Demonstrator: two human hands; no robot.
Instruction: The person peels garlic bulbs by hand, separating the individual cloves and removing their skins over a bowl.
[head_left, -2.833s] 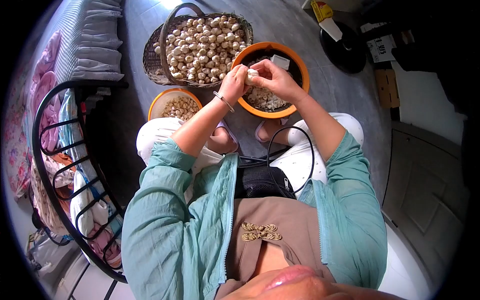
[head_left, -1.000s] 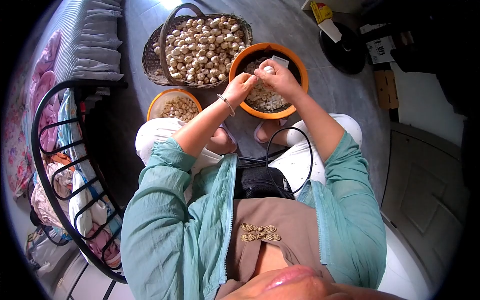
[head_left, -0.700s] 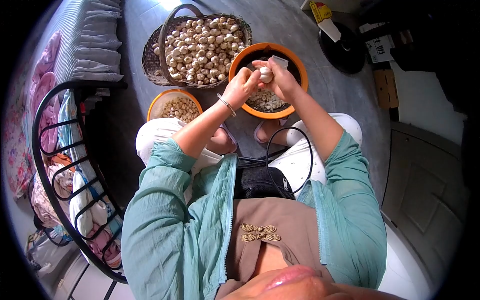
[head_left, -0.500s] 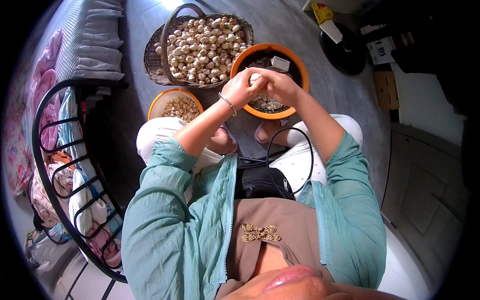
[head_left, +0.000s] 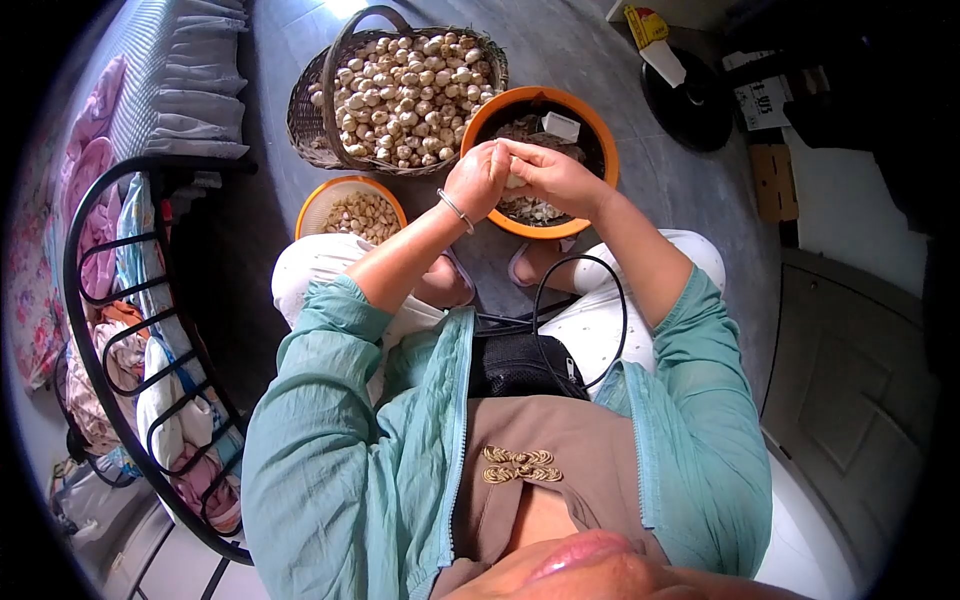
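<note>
Over the near-left part of an orange-rimmed dark tub [head_left: 604,130], both my hands meet at the fingertips. My left hand [head_left: 477,182], with a bracelet at its wrist, is closed on one side of a pale garlic bulb [head_left: 515,182]. Opposite it, my right hand [head_left: 557,180] has its fingers bent round the same bulb, most of which they hide. Papery garlic skins [head_left: 533,209] and a small white box [head_left: 560,127] lie inside the tub.
A wicker basket [head_left: 330,100] heaped with garlic bulbs [head_left: 420,95] stands beyond my left hand. Nearer my left knee is an orange-rimmed bowl [head_left: 312,213] of loose cloves [head_left: 362,216]. A black metal frame [head_left: 75,260] borders the left side; a cable [head_left: 625,310] loops over my lap.
My fingers have shifted round the garlic bulb, which now shows lower and less clearly between them. My right hand has turned slightly. The basket, bowl and tub stay in place.
</note>
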